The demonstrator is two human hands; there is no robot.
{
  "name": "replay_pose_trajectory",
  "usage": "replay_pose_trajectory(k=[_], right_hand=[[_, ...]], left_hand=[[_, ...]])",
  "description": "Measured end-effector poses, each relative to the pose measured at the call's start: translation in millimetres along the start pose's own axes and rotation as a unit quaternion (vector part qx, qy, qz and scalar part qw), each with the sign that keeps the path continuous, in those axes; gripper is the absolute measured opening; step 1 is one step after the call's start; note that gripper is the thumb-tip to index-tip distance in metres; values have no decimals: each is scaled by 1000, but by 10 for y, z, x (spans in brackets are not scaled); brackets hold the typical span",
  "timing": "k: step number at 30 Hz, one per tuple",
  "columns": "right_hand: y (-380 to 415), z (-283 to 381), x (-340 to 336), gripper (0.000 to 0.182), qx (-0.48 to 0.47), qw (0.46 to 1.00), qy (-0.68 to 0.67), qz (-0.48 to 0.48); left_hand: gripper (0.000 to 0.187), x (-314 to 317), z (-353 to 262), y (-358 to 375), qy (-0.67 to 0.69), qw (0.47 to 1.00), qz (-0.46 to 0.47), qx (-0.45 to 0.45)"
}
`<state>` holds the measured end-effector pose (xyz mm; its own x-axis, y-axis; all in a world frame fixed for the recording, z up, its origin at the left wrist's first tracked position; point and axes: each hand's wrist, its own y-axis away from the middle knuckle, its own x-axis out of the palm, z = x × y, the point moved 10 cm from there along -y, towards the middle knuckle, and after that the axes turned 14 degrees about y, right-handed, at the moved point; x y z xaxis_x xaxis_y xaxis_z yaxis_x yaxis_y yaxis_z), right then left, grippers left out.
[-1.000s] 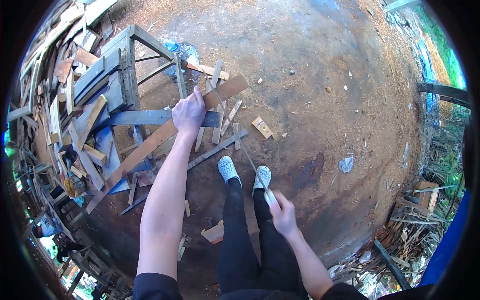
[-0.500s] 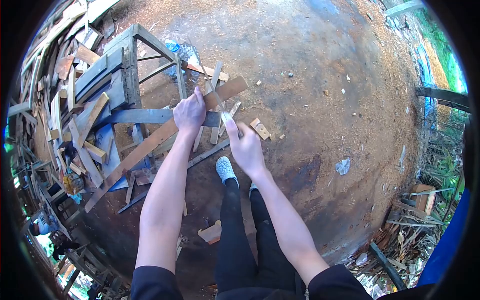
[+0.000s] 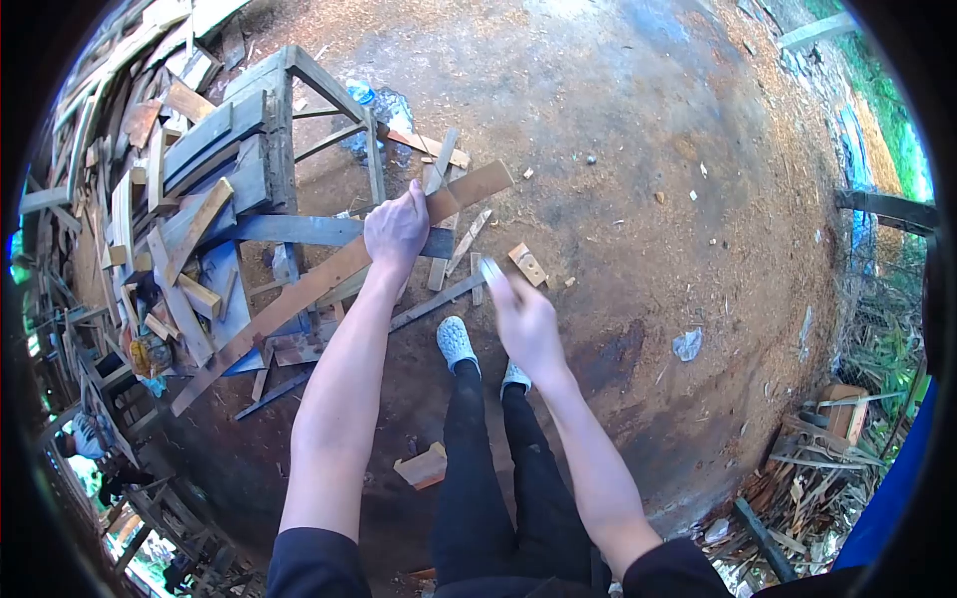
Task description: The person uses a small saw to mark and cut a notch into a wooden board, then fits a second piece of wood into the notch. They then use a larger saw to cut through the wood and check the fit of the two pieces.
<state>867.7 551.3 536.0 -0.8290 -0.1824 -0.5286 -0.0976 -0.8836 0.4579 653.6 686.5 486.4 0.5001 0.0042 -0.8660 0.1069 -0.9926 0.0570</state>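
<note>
A long brown plank (image 3: pixel 309 287) lies slantwise across a grey board (image 3: pixel 299 230) that juts from a wooden frame. My left hand (image 3: pixel 397 232) is closed over the plank near its upper right end, thumb pointing up, where it crosses the board. Lower and to the right, my right hand (image 3: pixel 528 324) is closed and smeared by motion. It grips a handsaw (image 3: pixel 486 265), whose pale part near the fingers is blurred. The thin blade, nearly edge-on, is hard to make out beside the plank. A small wood block (image 3: pixel 527 264) with holes lies on the ground nearby.
Scrap wood (image 3: pixel 164 209) is heaped on the left around the grey frame (image 3: pixel 329 90). Loose offcuts (image 3: pixel 469 242) lie below the plank. My shoe (image 3: pixel 456 341) stands near them. A clear plastic piece (image 3: pixel 687 345) rests on the dirt, and debris (image 3: pixel 817 468) is piled at lower right.
My right hand has drawn back down and to the right with the handsaw, away from the plank. My left hand stays on the plank; the whole view has shifted slightly.
</note>
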Motion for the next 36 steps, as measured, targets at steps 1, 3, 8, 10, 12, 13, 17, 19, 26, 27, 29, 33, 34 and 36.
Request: replay_pose_trajectory(k=[1, 3, 8, 10, 12, 13, 17, 19, 26, 27, 29, 33, 34, 36], right_hand=[[-255, 128, 118, 51, 11, 1000, 15, -1], [-319, 110, 177, 53, 30, 999, 34, -5], [528, -137, -103, 45, 24, 999, -42, 6], [1248, -471, -388, 39, 53, 997, -31, 53], [1830, -571, -708, 37, 63, 997, -21, 45], [1830, -439, -790, 37, 66, 996, -23, 49], [1081, 127, -706, 38, 25, 999, 7, 47], [217, 88, -268, 50, -16, 1000, -17, 6], [45, 122, -17, 55, 25, 999, 28, -4], [374, 26, -134, 53, 37, 999, 7, 3], [1081, -171, -441, 39, 50, 998, 8, 25], [1796, -299, -896, 38, 101, 993, -7, 57], [1824, -330, -903, 38, 120, 990, -10, 73], [1284, -68, -698, 36, 69, 996, 4, 51]], left_hand=[[60, -21, -28, -11, -19, 1000, -16, 17], [60, -40, -20, -7, -13, 1000, -18, -5], [60, -58, 10, -21, -1, 999, -30, -27], [60, -55, -20, -24, 2, 999, -22, -31], [59, -80, -26, -27, -2, 999, -15, -35], [61, -65, -31, -15, 9, 999, -7, -34], [62, -16, -36, 33, 12, 1000, 12, -21], [61, 3, -39, 25, 5, 1000, 4, -5], [59, -41, -16, -36, -13, 999, -13, -33], [63, -35, -3, -34, 18, 998, 8, -57], [62, -61, -3, -13, 20, 998, 2, -58], [61, -20, 0, 2, 21, 999, 3, -44], [61, -20, 3, 18, 22, 999, 4, -44], [61, -8, -22, 23, 22, 999, 18, -32]])
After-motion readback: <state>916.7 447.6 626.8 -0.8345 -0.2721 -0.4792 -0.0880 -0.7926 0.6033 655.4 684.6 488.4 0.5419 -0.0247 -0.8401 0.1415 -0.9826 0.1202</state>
